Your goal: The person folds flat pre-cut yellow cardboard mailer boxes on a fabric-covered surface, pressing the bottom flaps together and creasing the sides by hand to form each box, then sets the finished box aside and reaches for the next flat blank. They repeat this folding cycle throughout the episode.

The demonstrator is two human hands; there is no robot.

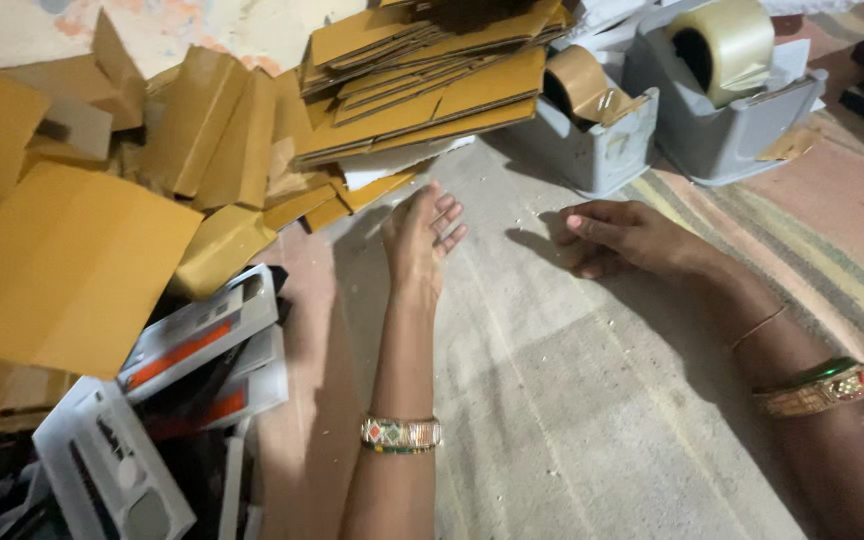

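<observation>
hands are hovering low over the striped mat, both of them empty. left hand is stretching forward with fingers spread and loose, gripping nothing, and its fingertips are nearing the loose flat cardboard pieces lying just ahead of them. right hand is resting on the mat with fingers curled gently under, also holding nothing, well apart from the left. just beyond the left fingertips, a tall stack of folded brown cardboard sheets is sitting, spilling a little toward the hand. ahead of the right hand, 2 grey tape dispensers are standing side by side: the nearer dispenser is carrying a brown tape roll, and the farther dispenser is carrying a pale, clear-looking roll. out to the left of the left wrist, large brown cardboard flaps are lying scattered, and below them white retail boxes with orange marks are piling up beside the forearm. bangles are showing on both wrists, a beaded one on the left, a gold and green one on the right.
</observation>
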